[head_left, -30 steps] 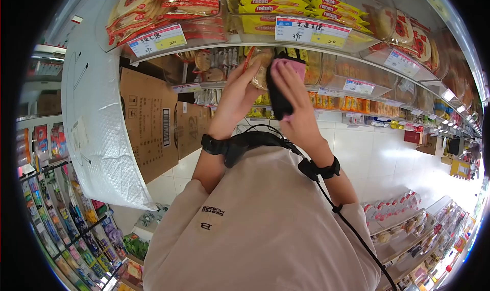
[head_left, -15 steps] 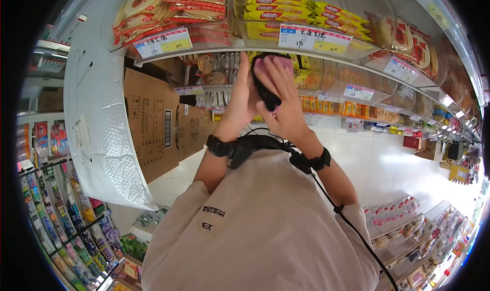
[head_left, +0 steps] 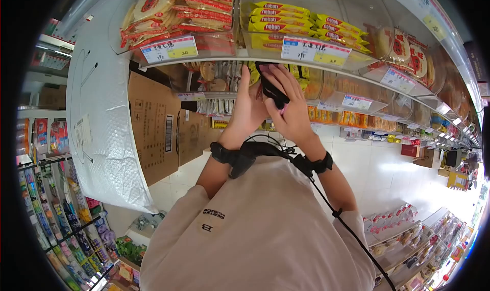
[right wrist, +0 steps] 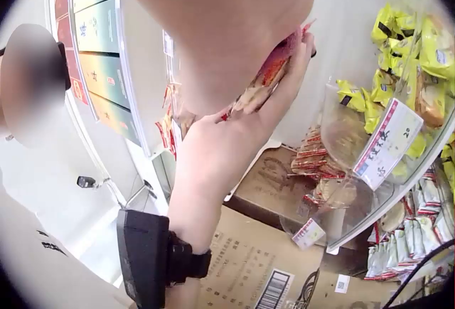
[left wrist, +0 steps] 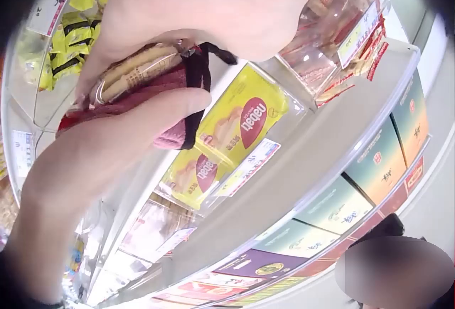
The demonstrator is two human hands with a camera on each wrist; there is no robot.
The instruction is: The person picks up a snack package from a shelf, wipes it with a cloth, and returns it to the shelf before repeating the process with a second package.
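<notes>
In the head view, my left hand (head_left: 246,110) and right hand (head_left: 296,112) meet below the upper shelf, around a pink and black cloth item (head_left: 275,91). A clear packet of biscuits (left wrist: 138,71) lies against the pink cloth (left wrist: 170,125) in the left wrist view. My right hand (left wrist: 106,138) pinches the cloth there, its thumb across the surface. Seen from the right wrist, my left hand (right wrist: 227,145) holds the packet (right wrist: 256,94) with long, nearly straight fingers along its side. The head view hides the packet behind the hands.
Yellow wafer packs (head_left: 280,20) and red-trimmed cracker packs (head_left: 201,15) fill the upper shelf, above a price label (head_left: 315,51). Brown cartons (head_left: 153,122) stand at the left, beside a silvery padded sheet (head_left: 109,153). A cable (head_left: 352,240) hangs beside my right arm.
The right hand has turned and drawn in against the left, its thumb now visible. The packet, visible in the left hand a second ago, has gone behind the hands. The shelves sit lower in view.
</notes>
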